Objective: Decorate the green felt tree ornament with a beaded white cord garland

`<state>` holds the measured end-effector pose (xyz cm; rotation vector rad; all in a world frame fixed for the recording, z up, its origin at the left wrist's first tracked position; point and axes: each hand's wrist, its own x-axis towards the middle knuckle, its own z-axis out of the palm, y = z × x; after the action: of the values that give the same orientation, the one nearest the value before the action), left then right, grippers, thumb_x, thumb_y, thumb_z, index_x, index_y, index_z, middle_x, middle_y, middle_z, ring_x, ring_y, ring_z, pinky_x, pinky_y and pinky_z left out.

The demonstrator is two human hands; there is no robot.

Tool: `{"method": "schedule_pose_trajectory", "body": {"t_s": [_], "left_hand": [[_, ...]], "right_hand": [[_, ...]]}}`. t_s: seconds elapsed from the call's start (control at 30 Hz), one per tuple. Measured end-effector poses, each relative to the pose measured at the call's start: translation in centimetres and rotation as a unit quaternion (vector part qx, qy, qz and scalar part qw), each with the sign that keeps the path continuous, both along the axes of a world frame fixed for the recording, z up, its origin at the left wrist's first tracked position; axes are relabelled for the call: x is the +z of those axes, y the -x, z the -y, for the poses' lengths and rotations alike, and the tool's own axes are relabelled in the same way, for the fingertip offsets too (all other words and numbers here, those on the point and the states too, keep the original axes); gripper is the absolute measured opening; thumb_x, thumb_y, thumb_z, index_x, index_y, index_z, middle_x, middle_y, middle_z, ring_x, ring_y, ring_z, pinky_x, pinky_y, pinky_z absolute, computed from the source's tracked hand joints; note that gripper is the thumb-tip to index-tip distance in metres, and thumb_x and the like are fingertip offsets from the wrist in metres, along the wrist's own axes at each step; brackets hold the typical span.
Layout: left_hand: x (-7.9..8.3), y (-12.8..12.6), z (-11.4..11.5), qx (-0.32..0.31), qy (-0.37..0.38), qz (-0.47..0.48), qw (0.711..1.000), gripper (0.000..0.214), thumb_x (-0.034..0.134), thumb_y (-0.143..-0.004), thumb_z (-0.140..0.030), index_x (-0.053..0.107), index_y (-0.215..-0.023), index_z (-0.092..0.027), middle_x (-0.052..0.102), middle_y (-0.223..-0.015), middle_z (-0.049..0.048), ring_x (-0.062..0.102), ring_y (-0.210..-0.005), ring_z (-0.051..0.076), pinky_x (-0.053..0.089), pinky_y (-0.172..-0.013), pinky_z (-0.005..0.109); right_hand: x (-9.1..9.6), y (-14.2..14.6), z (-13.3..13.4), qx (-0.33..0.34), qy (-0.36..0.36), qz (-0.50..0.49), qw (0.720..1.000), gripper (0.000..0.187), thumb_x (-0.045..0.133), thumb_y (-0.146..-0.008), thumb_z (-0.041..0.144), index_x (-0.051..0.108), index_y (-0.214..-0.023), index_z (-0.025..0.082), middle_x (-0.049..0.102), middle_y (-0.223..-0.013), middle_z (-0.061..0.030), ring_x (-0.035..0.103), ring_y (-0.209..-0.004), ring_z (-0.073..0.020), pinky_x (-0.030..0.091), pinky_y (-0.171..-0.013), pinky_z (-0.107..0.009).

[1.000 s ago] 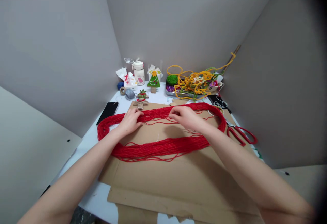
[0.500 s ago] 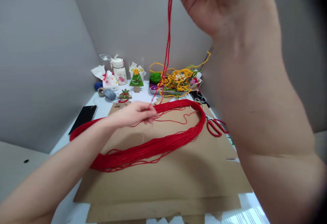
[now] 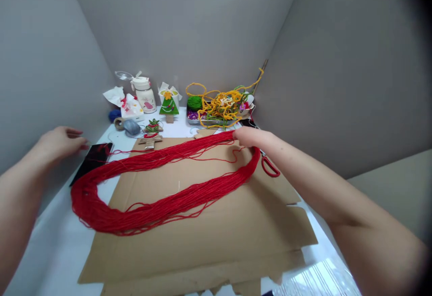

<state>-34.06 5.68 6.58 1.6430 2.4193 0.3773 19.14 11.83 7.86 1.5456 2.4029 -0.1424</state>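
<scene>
A big loop of red yarn (image 3: 199,195), made up of many strands, lies over a cardboard sheet (image 3: 209,246); its left end rests past the sheet's edge. My right hand (image 3: 249,136) is closed at the loop's far right part, the fingertips partly hidden behind the hand. To the left, beside a black phone (image 3: 89,164), my left hand (image 3: 62,144) is raised with fingers bent. Thin red strands trail across the phone toward its fingertips, where it appears to pinch them. Red-handled scissors (image 3: 270,168) lie right of the loop, partly covered by my right forearm.
At the back stand a white bottle (image 3: 145,96), a green felt tree (image 3: 169,106) and a tray (image 3: 216,122) heaped with yellow yarn (image 3: 226,105). A grey yarn ball (image 3: 131,127) and a small twig tree (image 3: 151,135) sit back left. Grey walls close in the table.
My right hand has come down from high up, where red strands hung, onto the loop's right part. My left hand has swung left from the middle, strands trailing after it.
</scene>
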Motion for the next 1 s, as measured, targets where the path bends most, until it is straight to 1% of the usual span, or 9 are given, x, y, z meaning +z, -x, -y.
{"method": "schedule_pose_trajectory", "body": {"t_s": [0.1,0.2,0.27,0.4,0.53,0.7,0.87,0.9,1.0], "left_hand": [[-1.2,-2.9,0.1,0.002,-0.026,-0.123,0.992,0.054,0.052,-0.064,-0.054,0.052,-0.106,-0.019,0.063,-0.092,0.0054,0.055,-0.105,0.037,0.047,-0.085,0.047],[-1.2,-8.4,0.5,-0.11,-0.044,-0.133,0.984,0.056,0.054,-0.07,-0.048,0.052,-0.115,-0.015,0.059,-0.103,0.0072,0.062,-0.087,0.026,0.047,-0.086,0.04],[-1.2,-12.4,1.5,-0.18,-0.062,-0.097,0.977,0.051,0.053,-0.075,-0.045,0.051,-0.116,-0.016,0.057,-0.111,0.0083,0.062,-0.076,0.021,0.046,-0.086,0.039],[-2.0,-19.6,5.6,-0.319,-0.037,-0.015,0.947,0.033,0.051,-0.08,-0.041,0.059,-0.103,-0.019,0.062,-0.105,0.0076,0.059,-0.095,0.025,0.045,-0.087,0.035],[-3.7,-24.5,10.8,-0.413,0.026,0.068,0.908,0.044,0.055,-0.078,-0.049,0.056,-0.114,-0.022,0.059,-0.114,0.0113,0.055,-0.106,0.027,0.042,-0.092,0.037],[-5.7,-26.9,13.9,-0.415,0.014,0.03,0.909,0.048,0.057,-0.079,-0.038,0.049,-0.123,-0.021,0.056,-0.114,0.0146,0.051,-0.106,0.031,0.042,-0.089,0.045],[-5.5,-26.9,15.2,-0.437,0.037,0.019,0.898,0.03,0.041,-0.087,-0.023,0.055,-0.114,-0.021,0.06,-0.1,0.0125,0.055,-0.095,0.028,0.044,-0.083,0.044],[-5.3,-26.8,15.5,-0.443,0.042,0.027,0.895,0.029,0.041,-0.087,-0.025,0.056,-0.111,-0.022,0.06,-0.1,0.0121,0.056,-0.094,0.027,0.044,-0.083,0.044],[-4.2,-26.5,16.0,-0.443,0.024,0.057,0.894,0.03,0.048,-0.086,-0.032,0.055,-0.113,-0.025,0.057,-0.11,0.0109,0.053,-0.102,0.026,0.042,-0.089,0.043]], "right_hand": [[-2.9,-2.7,0.6,-0.044,-0.019,-0.012,0.999,0.013,0.06,-0.069,0.002,0.066,-0.067,0.014,0.065,-0.083,-0.0172,0.056,-0.097,-0.0317,0.039,-0.083,-0.039],[-4.3,-4.1,1.2,-0.073,-0.044,-0.069,0.994,0.016,0.057,-0.07,0.003,0.061,-0.06,0.014,0.064,-0.084,-0.0183,0.049,-0.106,-0.0335,0.03,-0.093,-0.044],[-4.4,-4.5,1.1,-0.095,-0.051,-0.127,0.986,0.018,0.058,-0.069,0.004,0.057,-0.055,0.015,0.063,-0.079,-0.0165,0.049,-0.103,-0.0322,0.028,-0.094,-0.045],[-2.9,-5.5,0.0,-0.149,-0.057,-0.285,0.945,0.008,0.056,-0.073,0.015,0.058,-0.065,0.016,0.062,-0.076,-0.0091,0.054,-0.082,-0.0219,0.038,-0.081,-0.036],[-0.6,-6.7,-0.6,-0.214,-0.05,-0.462,0.859,0.011,0.043,-0.082,0.024,0.051,-0.078,0.018,0.06,-0.079,-0.0065,0.051,-0.061,-0.0126,0.039,-0.057,-0.026],[2.9,-8.0,-0.1,-0.247,-0.028,-0.605,0.757,0.017,0.038,-0.085,0.023,0.042,-0.069,0.019,0.051,-0.066,-0.0005,0.042,-0.051,-0.0082,0.034,-0.049,-0.022],[6.7,-8.2,1.6,-0.269,0.072,-0.808,0.519,0.018,0.043,-0.087,0.015,0.046,-0.07,0.018,0.046,-0.058,0.0037,0.036,-0.047,-0.0055,0.026,-0.046,-0.022],[7.4,-8.0,2.1,-0.266,0.086,-0.825,0.491,0.017,0.044,-0.087,0.014,0.048,-0.071,0.018,0.046,-0.058,0.0039,0.036,-0.048,-0.0051,0.025,-0.047,-0.023],[8.8,-6.8,3.9,-0.244,0.102,-0.833,0.486,0.017,0.045,-0.088,0.014,0.051,-0.072,0.018,0.046,-0.059,0.0034,0.038,-0.05,-0.0045,0.024,-0.047,-0.024]]}}
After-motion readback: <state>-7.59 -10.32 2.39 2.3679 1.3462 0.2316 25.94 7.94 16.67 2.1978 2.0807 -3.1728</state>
